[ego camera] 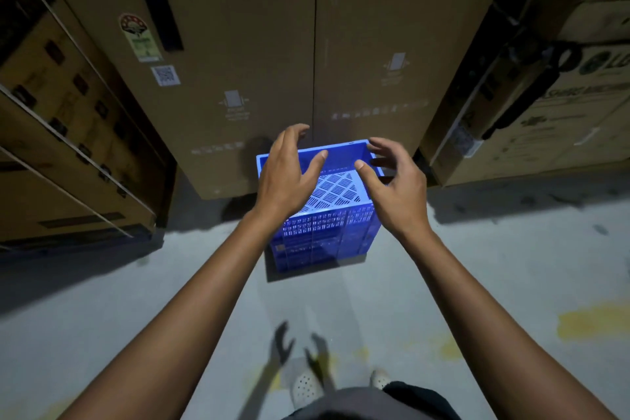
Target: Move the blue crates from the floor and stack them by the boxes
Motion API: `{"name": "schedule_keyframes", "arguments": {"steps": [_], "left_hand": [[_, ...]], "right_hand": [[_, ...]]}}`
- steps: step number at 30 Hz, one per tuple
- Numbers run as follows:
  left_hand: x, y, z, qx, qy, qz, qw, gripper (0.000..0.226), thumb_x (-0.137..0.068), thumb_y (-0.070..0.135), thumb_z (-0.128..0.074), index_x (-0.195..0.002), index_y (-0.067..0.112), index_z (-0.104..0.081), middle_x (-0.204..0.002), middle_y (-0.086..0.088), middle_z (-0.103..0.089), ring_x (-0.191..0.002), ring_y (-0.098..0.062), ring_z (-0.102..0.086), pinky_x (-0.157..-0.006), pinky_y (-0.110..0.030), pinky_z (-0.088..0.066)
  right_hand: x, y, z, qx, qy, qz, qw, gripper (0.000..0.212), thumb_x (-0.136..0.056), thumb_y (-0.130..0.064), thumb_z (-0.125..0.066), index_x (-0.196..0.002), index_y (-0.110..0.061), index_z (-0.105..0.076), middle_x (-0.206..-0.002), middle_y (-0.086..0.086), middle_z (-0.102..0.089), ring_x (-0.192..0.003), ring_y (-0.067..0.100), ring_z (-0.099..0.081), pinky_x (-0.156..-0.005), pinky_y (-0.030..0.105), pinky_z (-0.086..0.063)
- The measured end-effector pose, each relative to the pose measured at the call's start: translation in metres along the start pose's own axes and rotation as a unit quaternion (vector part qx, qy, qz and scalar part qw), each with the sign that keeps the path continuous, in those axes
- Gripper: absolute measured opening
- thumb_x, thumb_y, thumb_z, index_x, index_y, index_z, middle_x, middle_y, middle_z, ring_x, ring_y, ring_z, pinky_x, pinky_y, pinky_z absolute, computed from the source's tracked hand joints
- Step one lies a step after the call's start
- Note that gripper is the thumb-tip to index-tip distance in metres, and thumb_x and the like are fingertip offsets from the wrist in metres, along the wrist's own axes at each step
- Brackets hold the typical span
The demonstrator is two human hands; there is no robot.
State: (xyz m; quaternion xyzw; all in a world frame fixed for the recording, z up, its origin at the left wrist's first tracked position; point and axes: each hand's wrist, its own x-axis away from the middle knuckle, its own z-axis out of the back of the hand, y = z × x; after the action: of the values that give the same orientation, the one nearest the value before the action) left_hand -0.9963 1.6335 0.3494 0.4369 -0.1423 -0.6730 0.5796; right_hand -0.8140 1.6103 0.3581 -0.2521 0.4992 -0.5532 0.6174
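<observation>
A blue perforated plastic crate (325, 235) stands upright on the grey floor, its back edge close to a tall cardboard box (272, 72). It looks tall enough to be more than one crate stacked, but I cannot tell. My left hand (289, 170) hovers above the crate's left rim with fingers spread, holding nothing. Over the right rim, my right hand (392, 184) is also spread and empty. Both hands hide part of the crate's rim and mesh floor.
Large cardboard boxes line the back: strapped ones at the left (68, 133), a printed one at the right (559, 112). Grey concrete floor (477, 276) with yellow paint marks spreads around the crate. My feet in white shoes (306, 389) show at the bottom.
</observation>
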Motion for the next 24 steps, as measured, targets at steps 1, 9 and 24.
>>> {"name": "schedule_keyframes", "arguments": {"steps": [1,9,24], "left_hand": [[-0.001,0.007,0.0,0.005,0.006,-0.005,1.0,0.044,-0.092,0.036,-0.059,-0.129,0.015,-0.047,-0.127,-0.001,-0.056,-0.119,-0.015,-0.053,-0.098,-0.037,-0.046],[-0.002,0.071,-0.02,-0.006,0.036,-0.018,0.999,0.044,-0.093,0.032,-0.06,-0.13,0.014,-0.047,-0.128,-0.001,-0.055,-0.118,-0.015,-0.052,-0.097,-0.04,-0.047],[0.049,0.201,-0.13,-0.076,0.06,0.043,0.994,0.042,-0.093,0.032,-0.059,-0.131,0.02,-0.047,-0.129,0.002,-0.055,-0.118,-0.011,-0.053,-0.094,-0.039,-0.051]], "right_hand": [[-0.001,-0.003,0.005,-0.003,0.004,0.004,1.0,0.037,-0.088,-0.032,-0.069,-0.123,-0.023,-0.06,-0.116,-0.008,-0.066,-0.103,0.007,-0.063,-0.08,0.039,-0.057],[-0.022,-0.002,0.066,-0.027,0.009,0.031,0.999,0.035,-0.089,-0.031,-0.068,-0.123,-0.023,-0.061,-0.117,-0.006,-0.067,-0.104,0.009,-0.064,-0.087,0.038,-0.057],[-0.026,0.068,0.212,-0.11,-0.061,0.013,0.992,0.027,-0.091,-0.03,-0.068,-0.116,-0.023,-0.063,-0.111,-0.011,-0.067,-0.101,0.001,-0.064,-0.077,0.013,-0.053]]}}
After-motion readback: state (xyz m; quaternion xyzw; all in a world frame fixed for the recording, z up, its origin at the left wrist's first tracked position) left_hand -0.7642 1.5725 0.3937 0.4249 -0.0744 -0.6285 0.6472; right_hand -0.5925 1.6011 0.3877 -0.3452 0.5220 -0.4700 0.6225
